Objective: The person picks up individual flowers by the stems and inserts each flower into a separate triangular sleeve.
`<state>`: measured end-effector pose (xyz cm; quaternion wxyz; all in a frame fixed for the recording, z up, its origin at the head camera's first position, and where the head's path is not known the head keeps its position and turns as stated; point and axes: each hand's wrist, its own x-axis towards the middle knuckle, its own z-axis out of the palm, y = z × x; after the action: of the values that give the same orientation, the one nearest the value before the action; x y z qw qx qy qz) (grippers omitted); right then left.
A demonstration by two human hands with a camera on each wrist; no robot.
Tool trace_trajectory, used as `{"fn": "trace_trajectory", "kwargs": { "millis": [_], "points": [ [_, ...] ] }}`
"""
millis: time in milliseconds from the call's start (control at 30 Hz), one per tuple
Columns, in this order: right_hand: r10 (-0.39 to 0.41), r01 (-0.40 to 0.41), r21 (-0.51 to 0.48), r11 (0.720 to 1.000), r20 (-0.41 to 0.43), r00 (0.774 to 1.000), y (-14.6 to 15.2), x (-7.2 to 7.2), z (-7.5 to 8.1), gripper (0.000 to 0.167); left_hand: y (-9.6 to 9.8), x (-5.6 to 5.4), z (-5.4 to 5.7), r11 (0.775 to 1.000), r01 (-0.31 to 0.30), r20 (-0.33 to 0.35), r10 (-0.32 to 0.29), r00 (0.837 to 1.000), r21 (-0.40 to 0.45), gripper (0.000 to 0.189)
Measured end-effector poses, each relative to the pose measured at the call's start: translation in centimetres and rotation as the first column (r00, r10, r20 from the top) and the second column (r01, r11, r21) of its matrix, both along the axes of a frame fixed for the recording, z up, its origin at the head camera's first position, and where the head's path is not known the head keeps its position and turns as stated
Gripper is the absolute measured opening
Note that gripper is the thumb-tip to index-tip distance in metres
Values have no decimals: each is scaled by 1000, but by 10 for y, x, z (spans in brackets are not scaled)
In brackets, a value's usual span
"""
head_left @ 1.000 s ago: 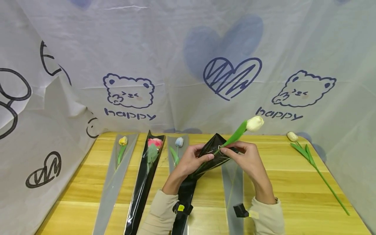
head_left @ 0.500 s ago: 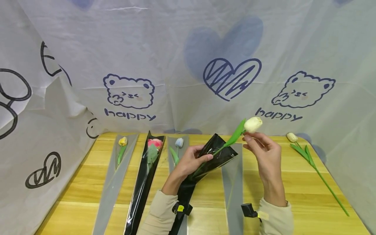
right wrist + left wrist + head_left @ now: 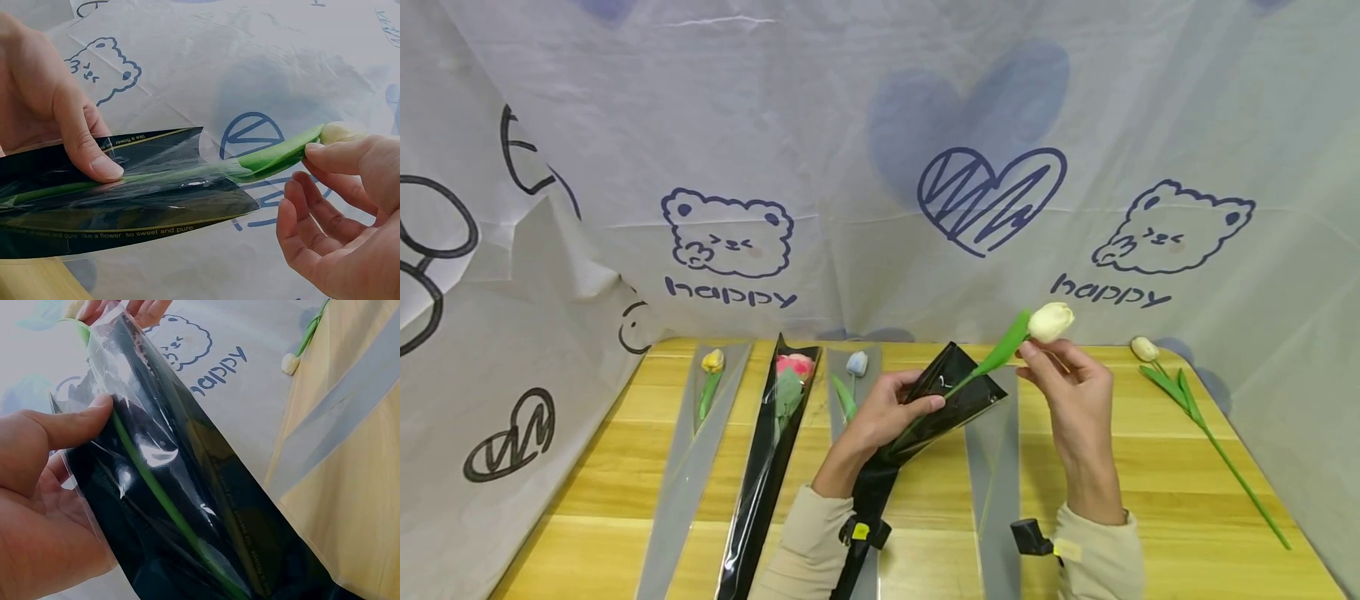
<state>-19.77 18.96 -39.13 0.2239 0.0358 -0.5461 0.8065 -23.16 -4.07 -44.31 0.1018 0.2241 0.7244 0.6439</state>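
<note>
A white artificial tulip [image 3: 1051, 322] leans up to the right, its green stem running down inside a black flower sleeve [image 3: 966, 408] with a clear front. My left hand [image 3: 886, 414] grips the sleeve near its mouth, thumb on the clear film over the stem. With thumb and fingertips, my right hand [image 3: 1078, 404] pinches the tulip just below its bloom; the other fingers are loosely bent. In the right wrist view the green leaf [image 3: 275, 153] sticks out past the sleeve's mouth. The left wrist view shows the stem [image 3: 156, 487] behind the film.
Wrapped flowers lie on the wooden table [image 3: 1150, 467]: a yellow tulip [image 3: 713, 361], a pink flower [image 3: 796, 365] in a black sleeve, and a blue tulip [image 3: 857, 363]. A grey sleeve [image 3: 996, 467] lies between the arms. Another white tulip [image 3: 1145, 349] lies at the right.
My right hand has left the sleeve's mouth and moved up and right to the tulip's neck, which it now pinches. The left hand stays on the sleeve.
</note>
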Motion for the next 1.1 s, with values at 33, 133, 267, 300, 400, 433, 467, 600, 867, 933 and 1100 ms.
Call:
{"fn": "trace_trajectory", "kwargs": {
  "millis": [33,133,267,300,400,433,467,600,867,933,1100],
  "points": [
    [-5,5,8,1000,1,1000,0,0,0,11,0,0,0,1000,6,-2,-6,1000,1,31],
    [-21,20,46,999,12,1000,-1,0,0,10,-1,0,0,1000,19,-2,-19,1000,6,32],
    [-35,31,129,991,31,999,-4,0,-1,9,-2,1,2,1000,24,3,-24,1000,10,33],
    [-39,34,150,988,34,999,-5,0,-1,9,-2,2,3,1000,23,6,-23,1000,8,33],
    [-47,39,195,980,39,998,-8,-1,-1,10,-1,2,5,1000,17,2,-17,1000,12,34],
    [-50,41,206,978,40,998,-9,-1,-1,10,-1,3,6,1000,14,2,-14,1000,14,34],
    [-53,43,219,975,42,998,-10,-1,0,11,0,3,7,1000,12,-2,-12,1000,18,34],
    [-45,31,263,964,50,998,-14,1,0,12,1,4,11,999,2,-16,-1,1000,38,33],
    [13,-37,313,949,77,997,-17,3,1,10,3,10,20,999,-21,-54,23,998,33,32],
    [34,-60,313,948,87,996,-17,4,1,10,3,10,21,999,-28,-58,30,998,33,31],
    [78,-107,286,952,109,991,-13,4,1,9,5,12,24,999,-38,-96,40,995,26,28]
  ]
}}
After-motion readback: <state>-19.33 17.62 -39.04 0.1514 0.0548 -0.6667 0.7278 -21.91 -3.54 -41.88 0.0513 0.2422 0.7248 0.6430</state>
